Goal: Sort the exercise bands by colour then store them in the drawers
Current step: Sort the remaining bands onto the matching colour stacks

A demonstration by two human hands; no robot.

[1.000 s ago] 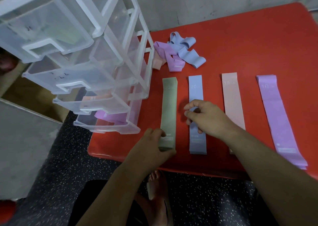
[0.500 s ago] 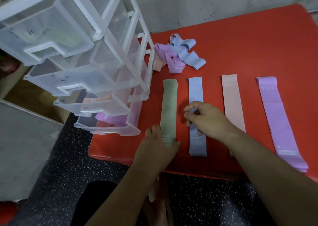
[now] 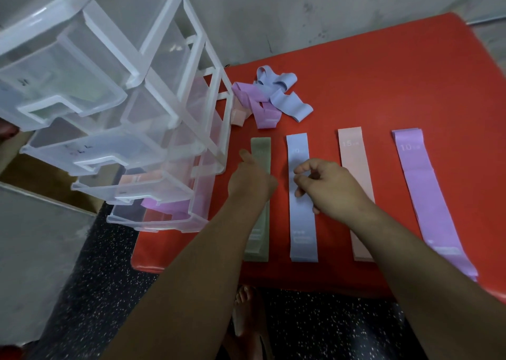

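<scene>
- the red worktop (image 3: 383, 80) was glossy and smooth, with rounded corners
- a see-through plastic drawer unit (image 3: 175, 91) sat on the worktop's left edge. It had a boxy white frame, and all four drawers were slid out toward the near side
- four flat fabric loops lay in a neat row along the near edge, side by side but apart: green band (image 3: 257, 239) closest to the drawer unit, then blue band (image 3: 302, 228), pink band (image 3: 351, 151) and purple band (image 3: 427, 195)
- the pink one had "15" printed at its far end and the purple one had "10". The purple one was the widest and hung slightly over the near edge
- left hand (image 3: 252, 184) lay on the middle of the green band with one finger stretched straight out. The other fingers were tucked under, so I honestly couldn't tell if it was gripping or just pressing
- right hand (image 3: 331, 187) was released, with loosely curled fingers resting on the blue band, which lay flat under it
- a crumpled pile (image 3: 271, 96) of blue, purple and pink loops sat near the far left corner, touching the drawer unit
- a folded pink strip (image 3: 142, 180) showed through the third drawer down, and a purple strip (image 3: 167, 206) through the bottom one
- the floor (image 3: 95, 277) was dark and speckled, and a bare foot (image 3: 243, 305) showed under the near edge
</scene>
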